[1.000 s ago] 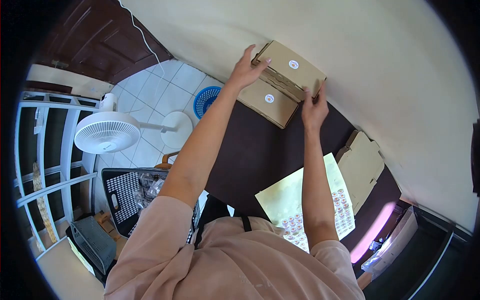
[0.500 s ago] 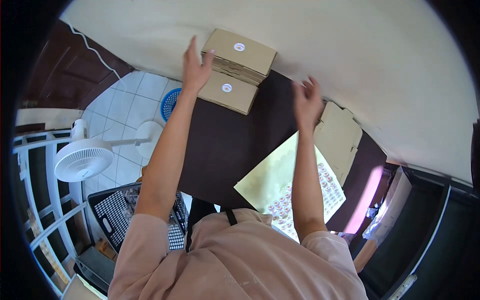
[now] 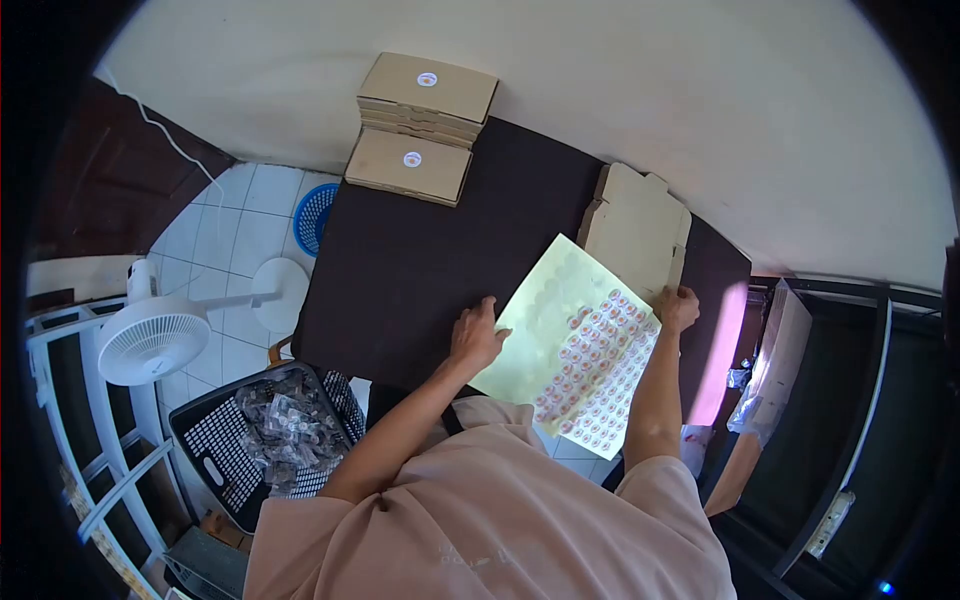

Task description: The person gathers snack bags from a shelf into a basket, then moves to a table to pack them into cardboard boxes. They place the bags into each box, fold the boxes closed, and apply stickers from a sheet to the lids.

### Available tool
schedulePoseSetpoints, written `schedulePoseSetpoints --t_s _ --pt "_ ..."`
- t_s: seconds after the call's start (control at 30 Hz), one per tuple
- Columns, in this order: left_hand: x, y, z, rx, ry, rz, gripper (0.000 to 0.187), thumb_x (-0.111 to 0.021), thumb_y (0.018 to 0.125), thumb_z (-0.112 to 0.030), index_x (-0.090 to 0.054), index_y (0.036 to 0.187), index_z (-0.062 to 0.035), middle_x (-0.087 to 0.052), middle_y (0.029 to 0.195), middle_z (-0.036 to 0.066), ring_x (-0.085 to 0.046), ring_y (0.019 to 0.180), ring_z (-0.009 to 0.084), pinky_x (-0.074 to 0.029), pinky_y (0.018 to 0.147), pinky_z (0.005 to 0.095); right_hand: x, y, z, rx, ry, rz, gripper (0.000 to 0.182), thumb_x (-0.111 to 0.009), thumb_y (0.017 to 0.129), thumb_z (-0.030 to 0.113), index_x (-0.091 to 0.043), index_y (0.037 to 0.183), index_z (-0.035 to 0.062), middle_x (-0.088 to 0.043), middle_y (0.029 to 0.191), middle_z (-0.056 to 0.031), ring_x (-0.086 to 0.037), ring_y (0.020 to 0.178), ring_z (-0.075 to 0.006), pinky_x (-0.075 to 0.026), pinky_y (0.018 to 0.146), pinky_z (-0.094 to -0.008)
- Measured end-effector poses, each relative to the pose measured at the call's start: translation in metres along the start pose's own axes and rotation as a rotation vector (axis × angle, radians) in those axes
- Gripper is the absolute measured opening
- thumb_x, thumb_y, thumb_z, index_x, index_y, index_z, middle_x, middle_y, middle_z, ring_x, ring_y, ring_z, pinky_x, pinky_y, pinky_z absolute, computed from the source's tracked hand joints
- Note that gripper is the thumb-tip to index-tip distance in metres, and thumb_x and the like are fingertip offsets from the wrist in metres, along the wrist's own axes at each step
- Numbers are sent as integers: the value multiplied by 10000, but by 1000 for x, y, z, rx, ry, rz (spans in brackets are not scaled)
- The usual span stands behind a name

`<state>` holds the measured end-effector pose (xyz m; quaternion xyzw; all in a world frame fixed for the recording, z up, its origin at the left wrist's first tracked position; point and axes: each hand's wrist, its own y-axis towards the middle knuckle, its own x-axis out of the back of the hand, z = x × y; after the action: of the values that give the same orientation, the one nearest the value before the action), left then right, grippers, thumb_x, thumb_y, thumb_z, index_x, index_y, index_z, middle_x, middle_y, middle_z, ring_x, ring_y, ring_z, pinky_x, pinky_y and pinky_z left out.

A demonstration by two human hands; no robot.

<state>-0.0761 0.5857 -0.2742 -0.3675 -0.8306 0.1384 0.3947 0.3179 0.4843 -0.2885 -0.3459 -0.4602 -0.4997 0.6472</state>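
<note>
A pale yellow sticker sheet point(image 3: 535, 305) with rows of small round stickers lies tilted on the dark table, its lower part over the front edge. At its left edge is my left hand point(image 3: 476, 338), thumb and fingers apart, the thumb tip touching the sheet. My right hand point(image 3: 678, 308) has its fingers curled in at the sheet's right corner, close by the lower corner of some flat cardboard boxes point(image 3: 640, 225); the fingertips are partly hidden. Two stacks of closed cardboard boxes, a taller one point(image 3: 440, 95) and a lower one point(image 3: 400, 175), stand at the back left, each topped with a round sticker.
The dark table point(image 3: 400, 290) meets the wall at the back. On the left are a white fan point(image 3: 155, 340), a blue basket point(image 3: 312, 220) and a black crate point(image 3: 215, 440) holding clear plastic packets. A long box in plastic point(image 3: 775, 360) leans at the right.
Both hands have come down from above the table to the sticker sheet's sides. The sheet has turned counter-clockwise. The view has shifted, so the box stacks appear further left.
</note>
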Motion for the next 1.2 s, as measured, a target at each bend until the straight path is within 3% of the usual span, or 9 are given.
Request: schedulePoseSetpoints --t_s 0.4,0.47,0.57,0.7,0.9,0.97,1.0,1.1,1.2 --pt "-46 -32 20 64 -193 140 219 -613 869 -208 -596 884 9 -637 875 213 -612 888 387 -479 781 467 9 -3 36 154 -225 -203 145 -613 748 137 -719 836 90 -692 860 -141 -669 825 -330 -524 751 -422" --pt "-55 -31 26 16 -340 90 269 -644 859 -229 -544 773 6 -599 623 152 -602 582 280 -435 598 433 11 5 38 222 -196 -250 144 -607 742 131 -705 837 87 -690 861 -142 -667 831 -336 -523 751 -426" --pt "-57 -28 32 34 -402 118 281 -662 858 -226 -535 765 7 -597 604 125 -588 532 188 -440 529 389 36 9 61 79 1 -226 148 -599 731 116 -657 861 77 -681 821 -137 -660 808 -342 -516 737 -433" --pt "-64 -26 37 38 -452 143 252 -659 866 -203 -554 781 10 -623 630 113 -597 532 148 -467 484 340 65 29 71 255 70 -281 149 -638 749 127 -611 878 56 -675 792 -118 -653 739 -310 -503 695 -410" --pt "-79 -25 9 67 -565 410 258 -674 843 -226 -609 901 17 -672 803 178 -688 696 268 -541 631 379 119 19 106 361 402 -192 148 -635 856 134 -556 899 17 -654 733 -102 -583 664 -169 -465 641 -325" --pt "-81 -28 0 -38 -115 188 353 -676 834 -332 -607 964 -11 -645 1019 218 -643 969 330 -511 799 437 139 0 121 394 467 -113 133 -611 885 117 -535 943 25 -659 743 -95 -546 643 -110 -445 595 -284" --pt "-59 -24 -12 61 -272 194 430 -660 827 -419 -603 1022 -39 -583 1165 237 -543 1136 369 -449 905 478 148 -10 130 430 524 -70 128 -610 889 109 -532 948 26 -659 746 -91 -538 636 -94 -435 579 -262" --pt "-14 6 -24 -149 -667 -236 369 -713 819 -345 -641 1001 -31 -617 961 146 -620 904 249 -493 796 313 168 -37 153 395 647 24 129 -609 893 96 -529 971 32 -661 750 -84 -537 613 -81 -422 547 -231" --pt "50 27 -45 -328 -1058 -274 598 -680 856 -368 -493 1280 9 -502 1289 174 -507 1187 249 -416 992 342 181 -72 171 258 850 249 137 -633 880 112 -556 975 49 -650 742 -73 -566 589 -109 -451 518 -254"
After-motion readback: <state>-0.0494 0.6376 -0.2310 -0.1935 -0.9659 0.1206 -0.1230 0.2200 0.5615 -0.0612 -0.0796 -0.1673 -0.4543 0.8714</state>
